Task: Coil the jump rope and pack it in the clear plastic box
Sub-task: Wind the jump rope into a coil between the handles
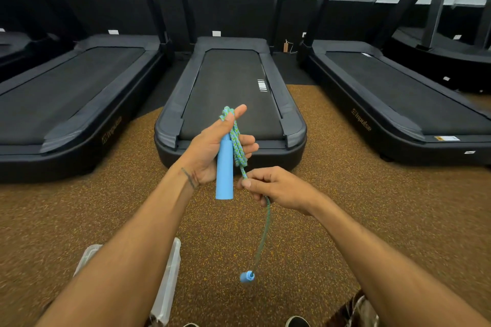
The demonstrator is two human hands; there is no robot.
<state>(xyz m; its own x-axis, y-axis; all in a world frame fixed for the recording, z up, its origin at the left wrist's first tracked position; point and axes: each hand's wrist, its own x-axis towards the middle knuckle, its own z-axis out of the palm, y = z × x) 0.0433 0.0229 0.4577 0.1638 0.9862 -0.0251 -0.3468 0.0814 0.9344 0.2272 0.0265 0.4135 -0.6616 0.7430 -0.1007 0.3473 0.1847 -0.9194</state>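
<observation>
While left hand [212,148] grips smooth blue handle [224,170] plus coils, right hand [276,188] pinches braided rope [237,141].

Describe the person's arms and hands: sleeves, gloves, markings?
Both forearms are bare, with no sleeves in view. Left hand and right hand wear no gloves, and no rings or watch show. A thin dark band, thread or tattoo, cannot tell which, crosses the left wrist. The right wrist shows nothing.

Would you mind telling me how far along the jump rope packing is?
Partly done: several loops of rope lie against one blue handle in the left hand. In hand: the right hand feeds the remaining length. Left: the dangling second handle, then packing into the clear box.
</observation>
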